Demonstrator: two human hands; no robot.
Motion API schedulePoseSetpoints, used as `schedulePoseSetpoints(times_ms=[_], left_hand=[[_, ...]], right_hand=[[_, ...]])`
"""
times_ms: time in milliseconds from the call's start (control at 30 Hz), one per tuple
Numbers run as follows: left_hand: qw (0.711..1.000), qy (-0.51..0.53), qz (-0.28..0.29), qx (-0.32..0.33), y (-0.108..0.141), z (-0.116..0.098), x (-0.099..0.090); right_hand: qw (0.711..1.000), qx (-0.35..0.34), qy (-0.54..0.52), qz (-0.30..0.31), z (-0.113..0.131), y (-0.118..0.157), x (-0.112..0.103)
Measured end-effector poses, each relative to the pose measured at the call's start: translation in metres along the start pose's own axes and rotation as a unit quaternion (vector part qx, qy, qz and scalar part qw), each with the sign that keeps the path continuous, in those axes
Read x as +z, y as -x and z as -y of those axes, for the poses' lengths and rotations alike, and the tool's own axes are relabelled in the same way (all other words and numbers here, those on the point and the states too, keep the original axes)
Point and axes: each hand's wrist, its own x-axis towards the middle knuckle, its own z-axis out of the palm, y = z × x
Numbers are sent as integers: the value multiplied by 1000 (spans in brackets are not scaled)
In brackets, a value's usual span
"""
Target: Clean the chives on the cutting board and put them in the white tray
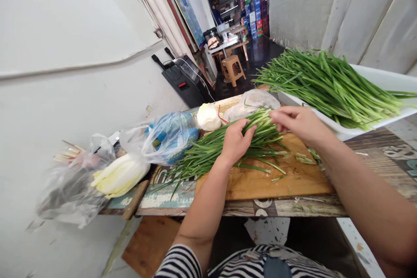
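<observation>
A bunch of long green stalks [208,147] lies across a wooden cutting board [280,182], its pale ends towards the right. My left hand [237,141] rests on the bunch near those ends, thumb and fingers apart. At the pale tips is my right hand [298,124], its thumb and fingers pinched together; what is between them is too small to name. Short green scraps [304,158] lie on the board's right side. A larger heap of similar stalks [335,87] fills a white tub [345,132] at the right.
Left of the board are a pale cabbage [120,176], plastic bags [74,191], a blue bundle in clear plastic [176,134] and a wooden knife handle [136,200]. Behind the board sit a round white vegetable [208,117] and another bag [254,102]. A wall borders the left.
</observation>
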Motion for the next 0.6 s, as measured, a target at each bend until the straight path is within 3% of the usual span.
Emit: schedulePoseSetpoints(times_ms=[67, 133, 267, 333, 500, 600], left_hand=[[1000, 2, 1, 3, 1, 0, 1], [1000, 3, 1, 8, 1, -1, 1], [1000, 5, -7, 8, 1, 0, 1], [1000, 10, -9, 9, 0, 0, 1], [999, 5, -12, 34, 0, 3, 1], [998, -12, 23, 54, 1, 5, 2]], right_hand=[[998, -16, 17, 55, 1, 3, 7], [998, -14, 13, 61, 1, 4, 9], [997, 14, 12, -75, 0, -1, -2], [993, 19, 65, -98, 0, -3, -7], [995, 40, 79, 51, 2, 0, -1], [992, -7, 127, 19, 2, 1, 3]])
